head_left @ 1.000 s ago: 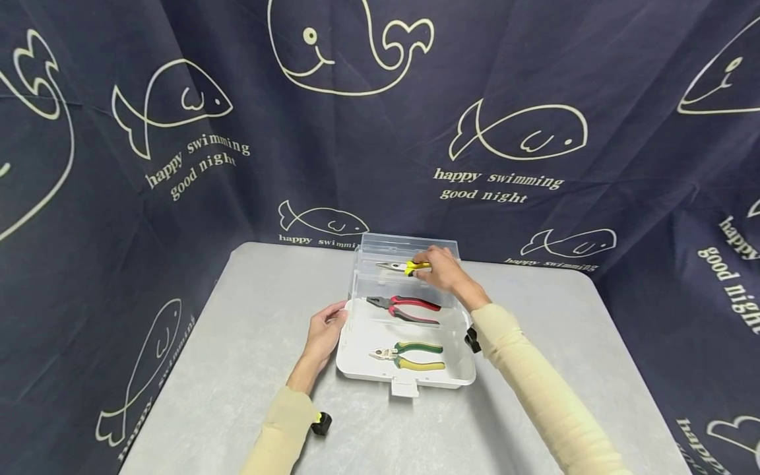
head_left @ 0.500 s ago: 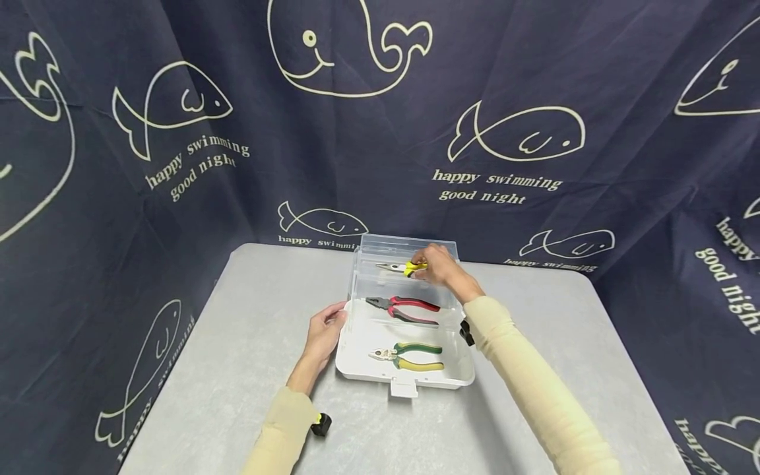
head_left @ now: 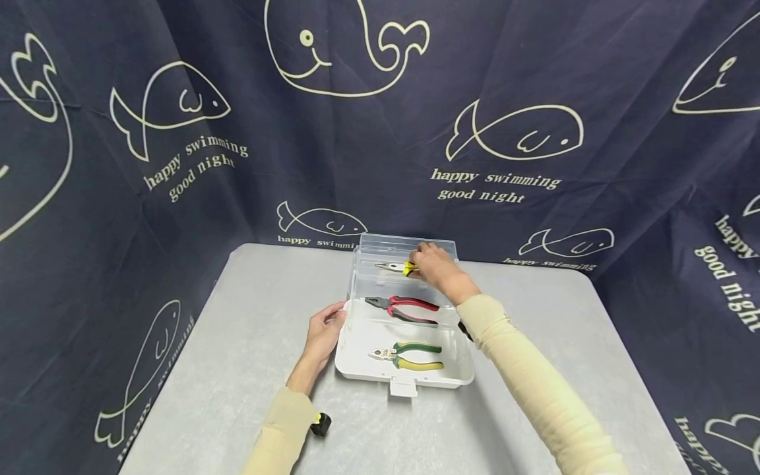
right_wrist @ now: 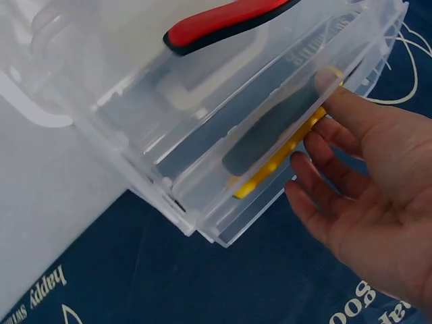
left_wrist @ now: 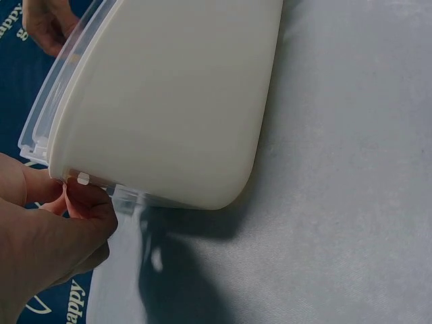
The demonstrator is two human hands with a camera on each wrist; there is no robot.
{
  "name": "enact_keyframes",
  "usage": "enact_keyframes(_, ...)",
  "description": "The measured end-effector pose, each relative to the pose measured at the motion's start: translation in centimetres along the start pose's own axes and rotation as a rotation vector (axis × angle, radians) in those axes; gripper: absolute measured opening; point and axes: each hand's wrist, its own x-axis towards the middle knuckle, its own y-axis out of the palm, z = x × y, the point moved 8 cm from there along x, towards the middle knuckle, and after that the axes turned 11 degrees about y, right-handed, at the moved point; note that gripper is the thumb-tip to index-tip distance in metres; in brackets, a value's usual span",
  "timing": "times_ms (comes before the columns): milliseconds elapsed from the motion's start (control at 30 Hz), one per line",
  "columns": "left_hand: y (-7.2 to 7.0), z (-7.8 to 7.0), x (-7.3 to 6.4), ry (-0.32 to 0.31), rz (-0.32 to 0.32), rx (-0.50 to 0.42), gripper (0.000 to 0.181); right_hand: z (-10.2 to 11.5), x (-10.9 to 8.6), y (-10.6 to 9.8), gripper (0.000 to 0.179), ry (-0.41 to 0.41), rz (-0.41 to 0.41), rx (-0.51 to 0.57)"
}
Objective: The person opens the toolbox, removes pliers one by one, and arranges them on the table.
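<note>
Long-nose pliers with yellow and black handles lie across a clear upper tray of an opened white toolbox. My right hand pinches their handles, which it mostly covers in the head view. In the right wrist view, the thumb lies on the handle inside the clear tray, and the other fingers curve along the outer side. My left hand grips the toolbox's left rim. The left wrist view has its thumb and fingers pinching the edge of the white box wall near a hinge.
Inside the box, red and black pliers lie in the middle, and green and yellow pliers nearer the front. A white latch sticks out in front. The grey table meets a dark blue printed curtain behind.
My right hand has shifted slightly left along the long-nose pliers and now hides more of the yellow handles. My left hand and the other pliers have stayed put.
</note>
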Motion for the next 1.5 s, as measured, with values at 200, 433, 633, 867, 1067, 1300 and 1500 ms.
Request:
enact_keyframes(200,-0.1,0.2,-0.1,-0.005,-0.002,0.003,0.031,0.3,-0.4,-0.3,0.024,-0.033,-0.058,0.006)
enact_keyframes(433,-0.1,0.2,-0.3,0.008,-0.004,0.020,0.031,-0.1,-0.1,-0.1,0.026,-0.046,-0.071,0.101)
enact_keyframes(633,-0.1,0.0,-0.3,0.003,-0.013,0.019,0.030,-0.2,0.1,-0.6,0.030,-0.137,-0.139,0.186)
enact_keyframes(867,0.0,0.1,-0.2,-0.001,-0.007,0.013,0.031,0.1,0.0,-0.6,0.021,-0.161,-0.084,0.195)
enact_keyframes(1067,-0.1,0.1,-0.1,0.008,-0.008,0.020,0.031,0.1,0.1,-0.5,0.024,-0.114,-0.039,0.153)
enact_keyframes(1300,0.0,0.0,-0.2,-0.005,0.000,0.020,0.031,-0.7,-0.3,-0.6,0.034,-0.110,-0.072,0.284)
enact_keyframes(1500,-0.2,0.0,-0.2,-0.007,-0.007,0.028,0.031,-1.9,-0.3,-1.2,0.034,-0.046,-0.102,0.399)
